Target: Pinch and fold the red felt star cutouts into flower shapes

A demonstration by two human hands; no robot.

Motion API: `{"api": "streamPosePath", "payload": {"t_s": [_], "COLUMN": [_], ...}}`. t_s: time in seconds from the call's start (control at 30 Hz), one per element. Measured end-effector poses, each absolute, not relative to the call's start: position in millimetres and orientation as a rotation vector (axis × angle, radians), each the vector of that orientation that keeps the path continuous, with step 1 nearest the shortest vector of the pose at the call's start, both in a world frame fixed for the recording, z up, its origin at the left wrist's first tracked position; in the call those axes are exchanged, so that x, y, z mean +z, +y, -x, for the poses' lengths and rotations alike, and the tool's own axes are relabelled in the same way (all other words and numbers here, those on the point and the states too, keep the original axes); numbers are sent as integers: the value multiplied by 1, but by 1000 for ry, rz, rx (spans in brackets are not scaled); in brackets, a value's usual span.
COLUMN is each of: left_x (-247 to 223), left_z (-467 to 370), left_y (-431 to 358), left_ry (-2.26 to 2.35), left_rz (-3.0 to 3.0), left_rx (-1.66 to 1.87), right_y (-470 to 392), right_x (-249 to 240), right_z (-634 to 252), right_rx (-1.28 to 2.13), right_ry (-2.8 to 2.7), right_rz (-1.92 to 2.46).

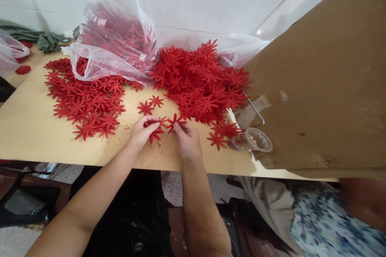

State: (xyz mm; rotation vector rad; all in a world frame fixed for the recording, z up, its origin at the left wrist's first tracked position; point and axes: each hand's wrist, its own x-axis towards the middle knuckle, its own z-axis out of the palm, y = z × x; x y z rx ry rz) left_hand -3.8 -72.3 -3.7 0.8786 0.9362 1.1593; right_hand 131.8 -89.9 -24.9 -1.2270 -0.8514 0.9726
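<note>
Near the table's front edge, my left hand (143, 131) pinches red flower-shaped cutouts (155, 135) with pointed petals. Close beside it, my right hand (187, 138) holds a single red flower cutout (174, 122) between thumb and fingers. Just beyond my left hand, two loose flower cutouts (146, 108) lie on the tabletop. A broad heap of flower cutouts (87, 96) spreads to the left, and a taller heap (199, 80) rises behind my right hand. How many pieces my left hand holds I cannot tell.
A clear plastic bag (117, 40) full of red pieces stands against the tiled wall. At right are a clear plastic cup (256, 139), a bent metal rod (255, 109) and a large brown board (319, 76). Red crumbs dot the table (90, 150). Another person in patterned clothing (328, 221) sits at right.
</note>
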Motion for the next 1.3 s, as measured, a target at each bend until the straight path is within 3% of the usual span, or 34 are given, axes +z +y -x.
{"api": "streamPosePath", "payload": {"t_s": [0.43,1.07,1.3], "left_x": [4,-4,-4], "left_z": [-1,0,2], "left_y": [-78,-74,-69], "left_ry": [911,847,893], "left_rz": [-1054,-925,-572], "left_rx": [1024,1155,1249], "right_y": [-96,-102,-105], "right_x": [-12,-12,-10], "right_z": [-113,-115,-115], "right_rx": [808,970,1110], "right_ry": [-1109,-1210,-1290], "right_rz": [1339,1312,1200]}}
